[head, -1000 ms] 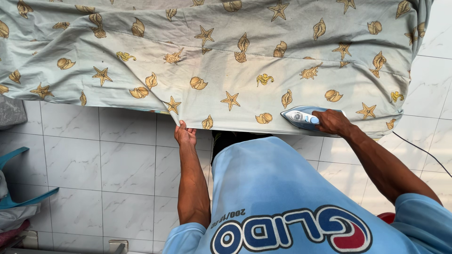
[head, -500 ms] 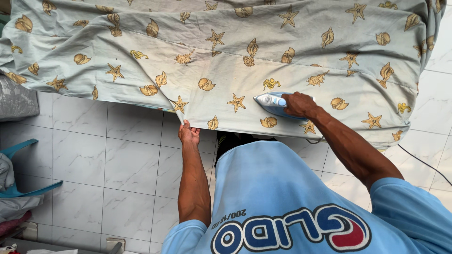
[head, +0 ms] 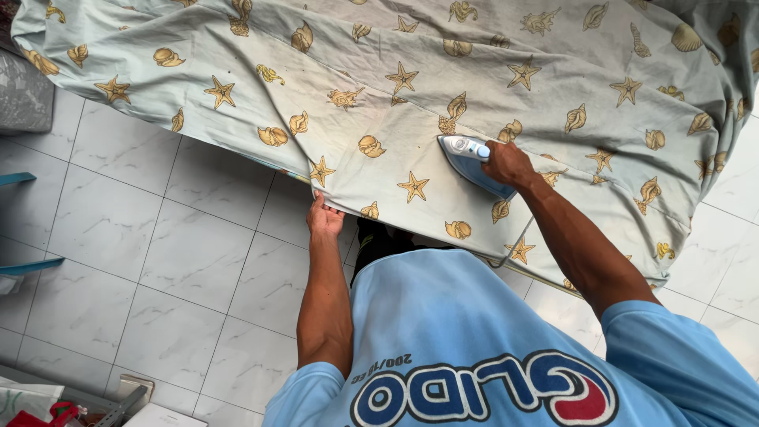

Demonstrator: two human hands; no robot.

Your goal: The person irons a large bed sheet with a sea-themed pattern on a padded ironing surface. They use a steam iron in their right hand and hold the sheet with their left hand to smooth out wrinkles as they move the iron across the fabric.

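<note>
A pale green sheet (head: 411, 71) printed with yellow starfish and shells lies spread over an ironing surface and hangs past its edges. My right hand (head: 506, 162) grips the handle of a blue and white iron (head: 466, 154), which rests flat on the sheet near its middle. My left hand (head: 324, 217) pinches the near hanging edge of the sheet, just below a starfish print. My light blue shirt (head: 474, 348) fills the lower part of the view.
White marbled floor tiles (head: 142, 237) lie under and left of the sheet. A blue plastic object (head: 24, 265) sits at the left edge. A grey bundle (head: 24, 95) is at upper left. Small items and a bag (head: 47, 403) lie at bottom left.
My right hand has slid the iron leftward and further onto the sheet, away from its near right edge. My left hand keeps its hold on the hanging edge.
</note>
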